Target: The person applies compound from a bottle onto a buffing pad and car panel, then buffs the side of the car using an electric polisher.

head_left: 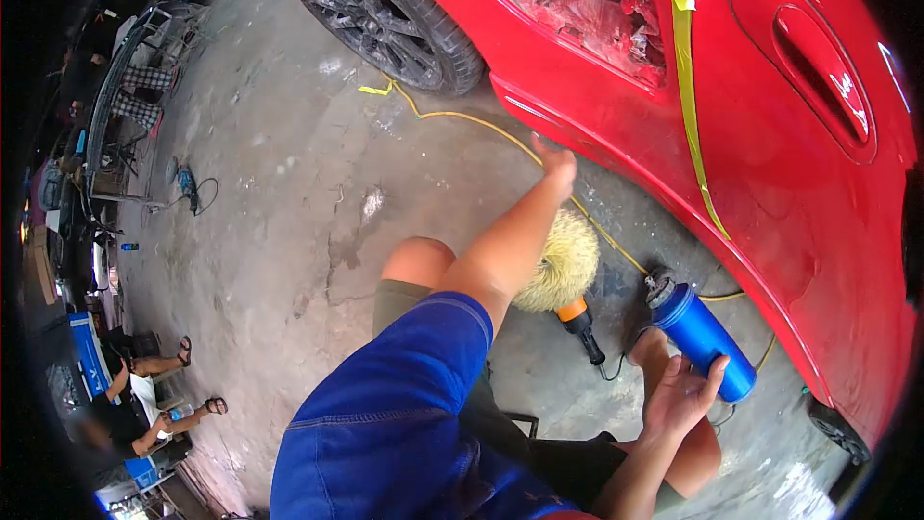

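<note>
The right hand grips a blue cylindrical bottle near its base. The left hand reaches toward the glossy red car body; its opening cannot be told. Between them, a fluffy yellow polishing pad lies on the grey concrete floor.

Floor: grey concrete, marked by pale patches, dark stains and a crack; bright glare was cast on it at lower right. Far left: a corded blue tool was laid on the concrete; checkered cloth was seen beside a long, dark curved frame. Lower left: sandals were worn by a seated person, near a blue panel.
</note>
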The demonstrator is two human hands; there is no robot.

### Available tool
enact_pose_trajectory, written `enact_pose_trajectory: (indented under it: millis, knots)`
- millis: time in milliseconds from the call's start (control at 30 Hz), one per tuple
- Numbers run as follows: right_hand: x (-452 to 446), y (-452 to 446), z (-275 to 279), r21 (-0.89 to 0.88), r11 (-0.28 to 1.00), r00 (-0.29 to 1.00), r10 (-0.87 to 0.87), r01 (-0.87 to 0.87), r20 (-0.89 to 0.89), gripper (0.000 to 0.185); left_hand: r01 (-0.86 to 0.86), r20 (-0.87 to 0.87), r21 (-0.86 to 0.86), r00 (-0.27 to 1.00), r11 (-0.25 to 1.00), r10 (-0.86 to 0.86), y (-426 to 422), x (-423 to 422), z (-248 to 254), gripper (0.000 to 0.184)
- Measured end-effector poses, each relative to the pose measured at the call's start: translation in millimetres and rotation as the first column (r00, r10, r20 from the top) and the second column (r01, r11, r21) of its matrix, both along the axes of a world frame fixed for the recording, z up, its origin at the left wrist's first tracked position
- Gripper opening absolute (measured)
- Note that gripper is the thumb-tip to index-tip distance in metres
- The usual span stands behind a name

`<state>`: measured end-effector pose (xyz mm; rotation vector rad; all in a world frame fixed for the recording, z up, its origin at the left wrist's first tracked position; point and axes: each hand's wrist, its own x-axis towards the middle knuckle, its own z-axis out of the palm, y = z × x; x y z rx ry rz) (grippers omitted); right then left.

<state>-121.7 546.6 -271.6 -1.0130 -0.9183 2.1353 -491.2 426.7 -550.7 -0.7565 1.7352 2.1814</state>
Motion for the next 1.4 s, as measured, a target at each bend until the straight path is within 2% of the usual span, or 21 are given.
enact_pose_trajectory:
  millis: [67, 100, 200, 300, 367, 433, 500, 533, 600, 667, 733, 800, 867, 900, 967, 1000, 1067, 1167, 1267, 1367, 1400]
  knots:
    - [-0.4, -2.7, 0.6, -0.007, 1.0, 1.0, 0.011, -0.011, 0.012, 0.06, 0.053, 0.033, 0.068, 0.998, 0.996, -0.056, -12.2, -4.7, 26.0, 0.106]
    - [-1.7, -4.5, 0.8, -0.004, 1.0, 1.0, 0.016, -0.015, 0.013, 0.059, 0.075, -0.036, 0.117, 0.997, 0.99, -0.072, -10.9, -6.7, 23.2, 0.106]
    - [-8.1, -9.4, 5.9, -0.009, 1.0, 1.0, 0.029, -0.029, -0.003, 0.055, 0.24, 0.016, 0.045, 0.971, 0.97, -0.241, 11.4, 21.7, 48.5, 0.107]
    - [-13.8, -14.1, 16.7, -0.035, 0.999, 0.999, 0.032, -0.034, -0.043, 0.049, 0.28, -0.172, -0.079, 0.941, 0.957, -0.29, 52.0, 43.1, -30.9, 0.108]
    - [-11.3, -14.0, 21.3, -0.041, 0.999, 0.999, 0.023, -0.025, -0.048, 0.048, 0.157, -0.241, -0.117, 0.953, 0.981, -0.181, 71.8, 53.8, -24.7, 0.11]
    - [-8.1, -13.1, 21.6, -0.044, 0.999, 0.997, 0.005, -0.009, -0.081, 0.047, 0.264, -0.261, 0.116, 0.938, 0.958, -0.227, 66.5, 69.1, 35.1, 0.112]
    - [-5.7, -13.8, 24.7, -0.05, 0.999, 0.994, -0.019, 0.014, -0.105, 0.045, 0.355, -0.063, 0.189, 0.935, 0.915, -0.35, 72.0, 81.3, 93.0, 0.112]
    - [-4.2, -13.7, 28.3, -0.052, 0.998, 0.993, -0.034, 0.028, -0.111, 0.045, 0.387, 0.029, 0.229, 0.914, 0.893, -0.404, 73.7, 85.8, 101.6, 0.112]
    - [0.5, -9.3, 27.3, -0.004, 1.0, 0.994, -0.009, 0.008, -0.111, 0.05, 0.495, -0.022, 0.264, 0.861, 0.828, -0.508, 74.0, 99.3, 92.9, 0.108]
    - [0.9, -7.3, 31.5, 0.026, 0.999, 0.986, -0.042, 0.047, -0.159, 0.046, 0.593, -0.246, 0.21, 0.802, 0.777, -0.545, 61.3, 108.0, 73.7, 0.097]
    - [-4.5, -18.5, 54.6, 0.012, 0.999, 0.986, -0.044, 0.046, -0.161, 0.043, 0.547, -0.137, 0.208, 0.837, 0.811, -0.53, 39.0, 114.7, 69.2, 0.084]
    - [-2.9, -20.1, 60.4, 0.046, 0.999, 0.982, 0.011, -0.002, -0.189, 0.042, 0.465, 0.035, 0.151, 0.879, 0.872, -0.475, -5.5, 140.6, 138.0, 0.064]
    - [-0.2, -27.4, 65.0, 0.049, 0.999, 0.98, -0.006, 0.016, -0.198, 0.041, 0.498, -0.123, 0.086, 0.865, 0.863, -0.487, -34.5, 165.1, 132.4, 0.058]
    - [9.9, -8.8, 44.5, 0.055, 0.995, 0.966, 0.089, -0.078, -0.243, 0.053, 0.517, -0.2, 0.051, 0.843, 0.854, -0.499, -47.6, 174.3, 133.3, 0.055]
    - [12.8, -32.0, 58.2, 0.103, 0.992, 0.966, 0.09, -0.066, -0.244, 0.048, 0.551, -0.203, 0.062, 0.824, 0.832, -0.53, -91.6, 222.5, 200.6, 0.051]
    - [15.8, -41.8, 64.7, 0.131, 0.99, 0.966, 0.089, -0.058, -0.241, 0.046, 0.569, -0.208, 0.137, 0.817, 0.811, -0.538, -111.0, 248.1, 229.0, 0.051]
    - [27.7, -43.6, 57.6, 0.236, 0.966, 0.967, 0.151, -0.101, -0.205, 0.054, 0.6, -0.226, 0.276, 0.8, 0.751, -0.556, -145.3, 284.6, 273.5, 0.05]
    - [48.8, -73.9, 61.9, 0.422, 0.899, 0.974, 0.189, -0.119, -0.128, 0.057, 0.6, -0.327, 0.383, 0.799, 0.702, -0.505, -163.2, 325.0, 294.8, 0.049]
    - [71.3, -92.9, 54.2, 0.473, 0.87, 0.972, 0.213, -0.141, -0.1, 0.057, 0.531, -0.311, 0.497, 0.847, 0.686, -0.43, -166.7, 348.3, 292.1, 0.043]
    - [89.2, -122.7, 65.0, 0.538, 0.835, 0.986, 0.161, -0.114, -0.041, 0.059, 0.387, -0.211, 0.628, 0.92, 0.675, -0.331, -168.8, 365.4, 279.1, 0.035]
    - [94.2, -133.7, 69.7, 0.564, 0.82, 0.988, 0.148, -0.099, -0.04, 0.06, 0.38, -0.229, 0.631, 0.924, 0.676, -0.305, -167.1, 372.6, 278.3, 0.032]
